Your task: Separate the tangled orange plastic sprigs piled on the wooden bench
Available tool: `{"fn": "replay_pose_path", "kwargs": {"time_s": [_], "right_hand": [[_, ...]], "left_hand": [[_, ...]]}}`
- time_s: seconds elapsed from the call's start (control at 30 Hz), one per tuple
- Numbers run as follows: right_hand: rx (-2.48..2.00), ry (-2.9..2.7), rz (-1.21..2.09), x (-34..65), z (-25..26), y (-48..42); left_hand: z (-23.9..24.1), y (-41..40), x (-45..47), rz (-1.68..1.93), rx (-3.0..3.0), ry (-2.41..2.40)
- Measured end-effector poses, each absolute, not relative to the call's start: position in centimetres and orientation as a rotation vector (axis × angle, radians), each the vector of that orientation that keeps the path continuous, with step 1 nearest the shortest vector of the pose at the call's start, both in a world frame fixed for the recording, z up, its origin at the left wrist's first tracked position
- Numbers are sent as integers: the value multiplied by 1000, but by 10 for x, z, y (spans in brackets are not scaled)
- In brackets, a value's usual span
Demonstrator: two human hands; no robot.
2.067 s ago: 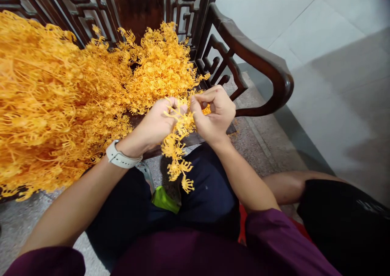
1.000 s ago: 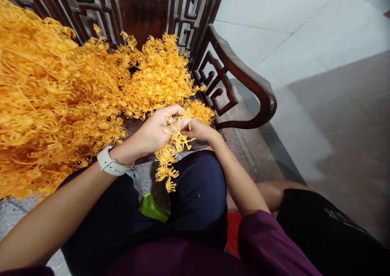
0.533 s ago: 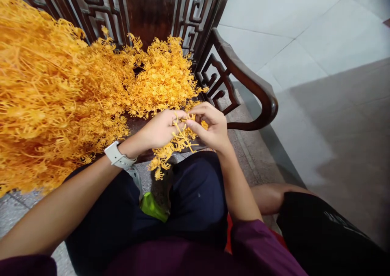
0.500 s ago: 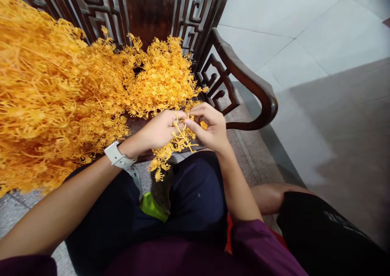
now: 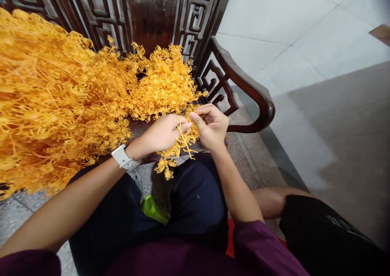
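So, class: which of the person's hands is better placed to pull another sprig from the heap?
Probably the right hand: it only pinches the sprig and sits beside the orange heap. The left hand grips the sprig.

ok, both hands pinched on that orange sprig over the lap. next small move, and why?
Probably pull the hands apart a little, to snap or part the orange sprig at the pinch. The left hand grips its upper stem and the right hand pinches right beside it, fingertips almost meeting, while the rest dangles free below, clear of the orange pile on the wooden bench.
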State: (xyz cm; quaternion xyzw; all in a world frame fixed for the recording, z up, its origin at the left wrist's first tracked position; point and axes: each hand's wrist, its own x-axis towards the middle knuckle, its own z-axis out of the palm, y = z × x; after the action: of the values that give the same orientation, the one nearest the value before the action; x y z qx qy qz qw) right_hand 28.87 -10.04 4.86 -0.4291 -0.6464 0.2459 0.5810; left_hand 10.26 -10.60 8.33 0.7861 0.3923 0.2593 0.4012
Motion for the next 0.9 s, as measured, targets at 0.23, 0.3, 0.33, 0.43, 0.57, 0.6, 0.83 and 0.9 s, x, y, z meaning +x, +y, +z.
{"fn": "replay_pose_path", "kwargs": {"time_s": [0.23, 0.3, 0.33, 0.43, 0.57, 0.6, 0.83, 0.9], "right_hand": [[-956, -1683, 215, 279, 48, -108], [-977, -1745, 114, 276, 49, -109], [-996, -1769, 68, 277, 50, -108], [-1096, -1762, -49, 290, 45, -95], [-1331, -1745, 15, 321, 26, -67], [-1353, -1834, 128, 327, 21, -62], [-1185, -2506, 884, 320, 12, -70], [-1186, -2596, 933, 317, 13, -71]], "left_hand": [[93, -116, 104, 509, 2289, 1296], [96, -119, 104, 430, 2397, 1382], [97, -122, 105, 394, 2452, 1403], [103, -138, 107, 266, 2603, 1281], [106, -170, 115, 245, 2636, 949], [106, -174, 116, 270, 2598, 921], [102, -128, 98, 739, 1891, 831], [102, -114, 91, 830, 1701, 827]]}}
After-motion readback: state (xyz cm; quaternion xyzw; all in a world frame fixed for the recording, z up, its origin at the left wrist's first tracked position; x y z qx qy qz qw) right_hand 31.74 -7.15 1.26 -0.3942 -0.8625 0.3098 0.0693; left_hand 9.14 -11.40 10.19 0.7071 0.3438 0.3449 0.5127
